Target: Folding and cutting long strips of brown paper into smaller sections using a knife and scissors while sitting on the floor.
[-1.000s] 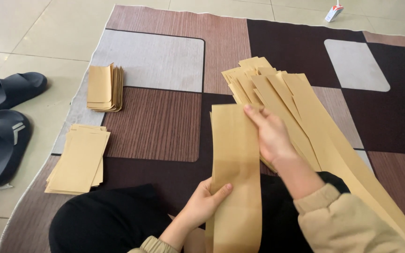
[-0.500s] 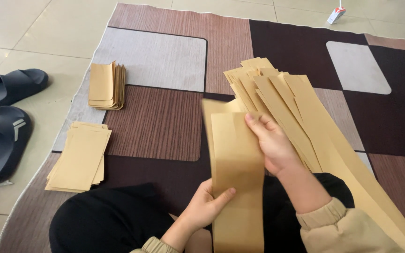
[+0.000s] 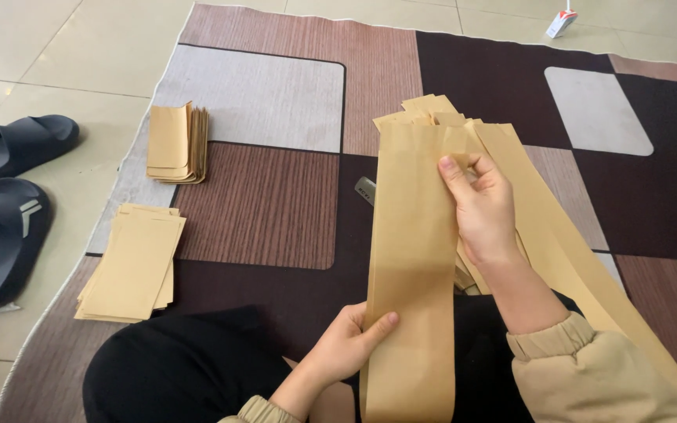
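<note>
A long brown paper strip (image 3: 413, 258) runs upright in front of me, held in both hands. My left hand (image 3: 350, 345) pinches its lower left edge, thumb on top. My right hand (image 3: 483, 207) grips its upper right edge with fingers curled over the paper. Behind the strip lies a fan of several similar brown paper strips (image 3: 558, 235), stretching from the rug's middle toward my right sleeve. My legs in black trousers (image 3: 190, 368) sit below.
A patterned brown rug (image 3: 268, 204) covers the tiled floor. On its left are an upright bundle of folded brown paper pieces (image 3: 175, 143) and a flat stack of them (image 3: 131, 262). Two dark slippers (image 3: 5, 204) lie at far left. A small object (image 3: 366, 190) peeks beside the strip.
My right hand has lifted the top of the strip and moved it to the right, over the fan. The strip now stands straighter and the left hand keeps its lower edge.
</note>
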